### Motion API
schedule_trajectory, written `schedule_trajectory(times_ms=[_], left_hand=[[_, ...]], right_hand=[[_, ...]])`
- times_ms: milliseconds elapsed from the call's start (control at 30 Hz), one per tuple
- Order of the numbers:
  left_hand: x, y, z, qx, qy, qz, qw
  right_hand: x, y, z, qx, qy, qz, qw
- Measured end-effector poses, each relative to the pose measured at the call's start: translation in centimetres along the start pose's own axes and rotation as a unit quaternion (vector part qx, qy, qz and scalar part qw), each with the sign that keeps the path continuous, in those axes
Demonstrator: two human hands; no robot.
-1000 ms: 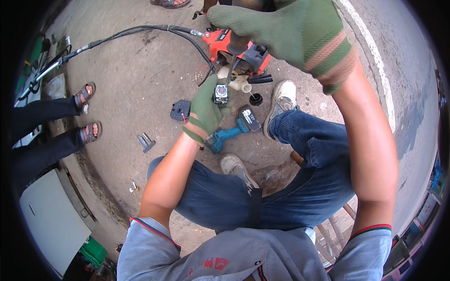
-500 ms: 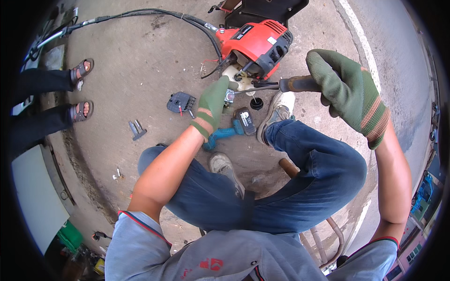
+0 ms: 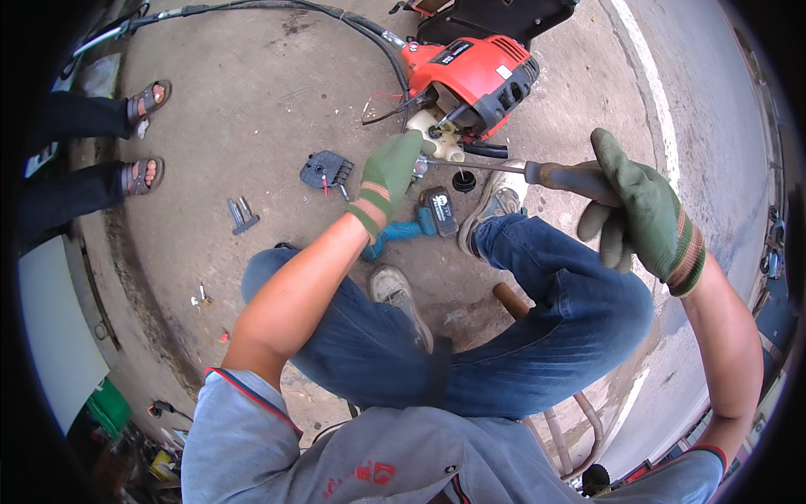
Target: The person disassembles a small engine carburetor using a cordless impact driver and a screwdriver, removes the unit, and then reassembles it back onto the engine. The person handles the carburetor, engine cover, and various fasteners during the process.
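Observation:
Both my hands wear green gloves. My left hand (image 3: 391,170) is closed around a small silver metal part (image 3: 421,167), mostly hidden, that looks like a carburetor. My right hand (image 3: 645,210) holds a long screwdriver (image 3: 564,177) by its dark handle, thumb raised and fingers loosely bent around it. The screwdriver's shaft points left, its tip reaching the metal part. Just beyond sits a red brush cutter engine (image 3: 478,74) with a whitish fuel tank (image 3: 452,151). A black cap (image 3: 463,181) lies below the shaft.
A teal cordless drill (image 3: 401,233) lies between my feet and the engine. To the left are a black plastic cover (image 3: 326,170) and bolts on a bracket (image 3: 243,216). Another person's sandaled feet (image 3: 144,176) stand at far left. A white line (image 3: 651,76) marks the road at right.
My right hand has moved right and down with the screwdriver, its thumb lifting and its grip loosening. My left hand still holds the metal part, slightly further right.

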State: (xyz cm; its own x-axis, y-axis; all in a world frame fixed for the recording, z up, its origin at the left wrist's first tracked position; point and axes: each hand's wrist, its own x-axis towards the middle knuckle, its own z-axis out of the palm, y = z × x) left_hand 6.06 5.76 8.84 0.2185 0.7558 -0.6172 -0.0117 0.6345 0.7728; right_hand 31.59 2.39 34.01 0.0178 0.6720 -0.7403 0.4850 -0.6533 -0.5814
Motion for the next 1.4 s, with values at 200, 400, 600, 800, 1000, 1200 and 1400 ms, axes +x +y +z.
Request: schedule_trajectory(times_ms=[200,400,600,800,1000,1200,1400], left_hand=[[-0.5,0.4,0.5,-0.012,0.013,-0.039,0.999],[-0.5,0.0,0.2,-0.009,0.002,-0.008,1.000],[-1.0,0.6,0.5,0.006,0.018,-0.022,1.000],[-0.4,-0.5,0.0,0.023,-0.021,0.010,0.999],[0.3,-1.3,-0.8,0.043,-0.002,0.047,0.998],[1.0,0.1,-0.7,0.038,-0.009,-0.011,0.999],[0.7,0.3,-0.8,0.064,0.028,-0.010,0.998]], right_hand=[[0.3,1.9,0.3,-0.333,0.055,-0.394,0.855],[0.4,0.6,-0.9,-0.056,-0.109,0.011,0.992],[0.4,2.2,2.4,-0.114,0.013,-0.237,0.965],[1.4,1.6,0.9,-0.374,0.000,-0.293,0.880],[1.3,-0.3,1.9,0.044,0.002,0.120,0.992],[-0.1,2.8,2.4,-0.606,0.080,-0.390,0.689],[0.1,1.0,3.0,-0.752,0.024,-0.447,0.485]])
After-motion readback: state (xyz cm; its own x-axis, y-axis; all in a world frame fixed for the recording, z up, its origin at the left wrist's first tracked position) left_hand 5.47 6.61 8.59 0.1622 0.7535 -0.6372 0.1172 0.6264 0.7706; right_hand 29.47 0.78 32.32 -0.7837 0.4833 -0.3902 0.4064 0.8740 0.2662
